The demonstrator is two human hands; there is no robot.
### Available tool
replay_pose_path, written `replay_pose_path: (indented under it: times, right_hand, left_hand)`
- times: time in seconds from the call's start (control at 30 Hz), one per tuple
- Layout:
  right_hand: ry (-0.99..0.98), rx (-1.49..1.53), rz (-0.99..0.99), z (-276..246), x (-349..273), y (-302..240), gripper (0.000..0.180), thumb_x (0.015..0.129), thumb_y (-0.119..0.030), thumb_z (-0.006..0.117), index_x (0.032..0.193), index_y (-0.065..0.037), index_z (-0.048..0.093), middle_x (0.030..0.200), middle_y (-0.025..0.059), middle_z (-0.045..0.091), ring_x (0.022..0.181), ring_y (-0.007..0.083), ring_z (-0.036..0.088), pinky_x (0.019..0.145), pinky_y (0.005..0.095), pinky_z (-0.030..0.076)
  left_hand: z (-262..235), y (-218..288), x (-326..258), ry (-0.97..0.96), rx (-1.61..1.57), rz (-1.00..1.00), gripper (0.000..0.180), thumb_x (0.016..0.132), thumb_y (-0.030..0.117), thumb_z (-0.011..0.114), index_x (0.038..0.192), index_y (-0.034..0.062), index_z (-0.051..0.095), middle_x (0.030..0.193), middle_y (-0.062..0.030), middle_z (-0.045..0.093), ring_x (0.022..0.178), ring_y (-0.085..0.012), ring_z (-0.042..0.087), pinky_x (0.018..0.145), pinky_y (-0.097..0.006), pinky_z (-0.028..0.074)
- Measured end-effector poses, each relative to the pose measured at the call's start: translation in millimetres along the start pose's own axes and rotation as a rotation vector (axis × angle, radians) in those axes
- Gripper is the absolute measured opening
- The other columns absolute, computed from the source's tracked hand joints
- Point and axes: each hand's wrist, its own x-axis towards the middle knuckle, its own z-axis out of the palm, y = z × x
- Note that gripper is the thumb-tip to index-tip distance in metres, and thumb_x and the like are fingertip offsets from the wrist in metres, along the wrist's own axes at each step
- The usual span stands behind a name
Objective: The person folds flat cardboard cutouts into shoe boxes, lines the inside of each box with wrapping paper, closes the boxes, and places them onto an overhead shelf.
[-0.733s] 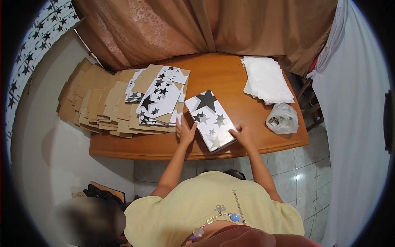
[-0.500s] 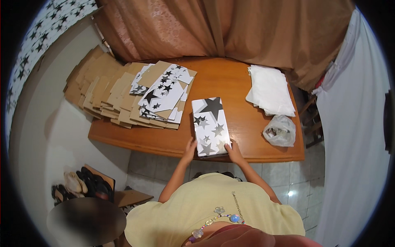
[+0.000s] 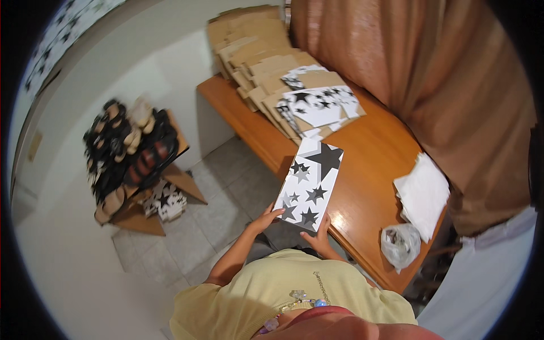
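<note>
A long white box [image 3: 309, 184] printed with black and grey stars is held in front of me, tilted, by its near end. My left hand [image 3: 266, 219] grips its left near corner, thumb lying on the top face. On the opposite side, my right hand [image 3: 319, 235] holds the right near corner, thumb at the near edge. Fingers underneath the box are hidden. Its far end overlaps the front edge of the wooden table [image 3: 371, 150] in view.
Overlapping flat cardboard pieces [image 3: 269, 62] lie on the table's far left, star-printed ones on top. White sheets [image 3: 424, 195] and a clear plastic bag [image 3: 400, 246] are at the right. Several shoes [image 3: 133, 147] are heaped on cardboard at left, above star-printed boxes [image 3: 164, 201].
My view has turned left, bringing the shoe heap further into sight. The box has come off the table with both hands on it and now slants to the right at its far end.
</note>
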Motion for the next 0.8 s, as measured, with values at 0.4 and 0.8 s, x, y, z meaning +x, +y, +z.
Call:
replay_pose_path:
  times: [0.4, 0.8]
  right_hand:
    - [-0.329, 0.06, -0.458, 129.7, 45.2, -124.8, 0.113, 0.059, -0.011, 0.075, 0.143, -0.002, 0.0, 0.14, 0.0251, 0.008, 0.13, 0.042, 0.016, 0.106, 0.0464, 0.022]
    - [-0.43, 0.322, -0.92, 334.5, 64.3, -317.1, 0.105, 0.056, -0.01, 0.078, 0.143, -0.006, 0.017, 0.141, 0.0256, 0.02, 0.128, 0.0436, 0.026, 0.104, 0.0459, 0.028]
  left_hand:
    - [-120.5, -72.9, -151.1, 0.35, -0.529, 0.401, 0.07, 0.082, 0.029, 0.059, 0.142, 0.0158, 0.024, 0.129, -0.0025, 0.044, 0.113, -0.0161, 0.044, 0.092, -0.036, 0.038]
    - [-287.0, -43.4, -377.8, 0.787, -0.427, 0.678, 0.076, 0.08, 0.019, 0.062, 0.143, 0.0123, 0.021, 0.132, -0.003, 0.041, 0.116, -0.0158, 0.044, 0.092, -0.032, 0.04]
